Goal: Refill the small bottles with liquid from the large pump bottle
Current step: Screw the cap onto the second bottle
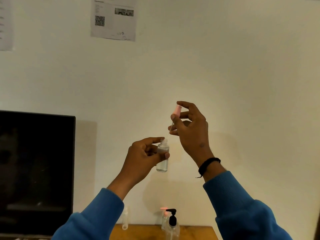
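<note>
- The small bottle (pixel 162 155) is held up in the air, high above the big pump bottle (pixel 172 226) on the surface (pixel 195 232).
- It looks light, hard and smooth, so it could slip; the middle is a good place to hold it.
- The left hand (pixel 144 155) wraps its fingers (pixel 152 140) round the middle.
- The right hand (pixel 191 129) pinches the pink spray top (pixel 177 110) just above the bottle's open mouth, its thin tube (pixel 170 128) hanging down.

Looked like an office or plain workroom: bare off-white wall (pixel 225 58), printed notice with QR code (pixel 113 19) taped up, second sheet (pixel 6 23) at left, dark monitor (pixel 36 170), small wooden table (pixel 147 231) below.
</note>
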Tool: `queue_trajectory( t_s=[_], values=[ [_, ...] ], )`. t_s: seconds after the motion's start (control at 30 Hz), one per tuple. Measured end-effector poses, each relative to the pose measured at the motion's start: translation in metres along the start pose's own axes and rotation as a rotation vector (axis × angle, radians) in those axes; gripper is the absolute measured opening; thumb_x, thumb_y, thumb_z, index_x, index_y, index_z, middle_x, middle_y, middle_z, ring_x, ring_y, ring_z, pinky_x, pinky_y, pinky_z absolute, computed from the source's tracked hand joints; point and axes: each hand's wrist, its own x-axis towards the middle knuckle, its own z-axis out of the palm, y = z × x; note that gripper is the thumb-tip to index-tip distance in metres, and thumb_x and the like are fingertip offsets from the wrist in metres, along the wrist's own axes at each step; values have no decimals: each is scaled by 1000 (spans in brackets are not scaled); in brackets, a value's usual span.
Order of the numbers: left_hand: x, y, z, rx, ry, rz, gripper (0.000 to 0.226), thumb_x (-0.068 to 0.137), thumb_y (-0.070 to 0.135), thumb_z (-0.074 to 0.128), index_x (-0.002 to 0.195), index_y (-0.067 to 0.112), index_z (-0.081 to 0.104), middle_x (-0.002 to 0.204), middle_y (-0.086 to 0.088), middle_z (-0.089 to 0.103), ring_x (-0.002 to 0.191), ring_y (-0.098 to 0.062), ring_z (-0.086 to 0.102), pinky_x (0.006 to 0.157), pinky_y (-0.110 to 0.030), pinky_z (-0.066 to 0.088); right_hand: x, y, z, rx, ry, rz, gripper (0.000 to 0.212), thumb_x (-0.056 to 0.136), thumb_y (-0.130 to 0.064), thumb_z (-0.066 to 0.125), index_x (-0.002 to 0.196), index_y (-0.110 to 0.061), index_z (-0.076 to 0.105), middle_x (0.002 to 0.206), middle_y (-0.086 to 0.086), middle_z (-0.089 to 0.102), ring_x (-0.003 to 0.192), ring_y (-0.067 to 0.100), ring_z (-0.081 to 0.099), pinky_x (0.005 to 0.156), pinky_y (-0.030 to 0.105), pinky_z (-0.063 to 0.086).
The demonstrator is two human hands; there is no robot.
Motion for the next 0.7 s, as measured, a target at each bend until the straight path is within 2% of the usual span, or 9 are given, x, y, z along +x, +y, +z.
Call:
queue_trajectory(
  t_s=[0.27,0.33,0.4,0.5,0.6,0.7],
  values=[
    [0,-2,-1,28,18,18,42,75,31,83,111,42,64,84,16,73,84,-8,70,80,-30,61,-6,7,8,-81,-109,-11,37,86,-18,73,120,-28,62,94,-4,70,71,15,72,71,38,62],
    [0,-3,-1,13,29,14,42,75,29,84,109,43,64,84,15,74,84,-9,71,81,-33,61,-7,8,8,-119,-115,-24,36,84,-21,76,117,-28,64,94,-7,70,72,12,70,70,31,61],
    [0,-4,-2,8,40,12,42,76,27,85,110,41,65,86,10,75,85,-12,72,82,-37,61,-9,8,8,-153,-117,-35,33,83,-23,77,114,-28,66,94,-9,69,71,6,68,66,18,57],
    [1,-3,-1,19,59,27,41,76,28,84,111,41,64,85,11,75,85,-11,72,80,-34,62,-14,9,11,-152,-114,-22,33,83,-23,77,114,-26,67,94,-8,69,72,2,66,61,9,51],
    [0,-2,-2,28,74,48,40,76,31,83,111,39,66,84,13,74,83,-8,71,77,-28,61,-20,11,13,-130,-114,-1,33,83,-22,77,114,-24,67,94,-5,71,75,6,68,63,9,51],
    [0,-2,-2,34,66,55,39,77,30,83,114,29,70,84,11,74,83,-11,71,78,-27,60,-23,15,13,-90,-108,20,32,82,-22,78,111,-28,67,92,-5,72,76,8,70,65,13,54]
  ],
)
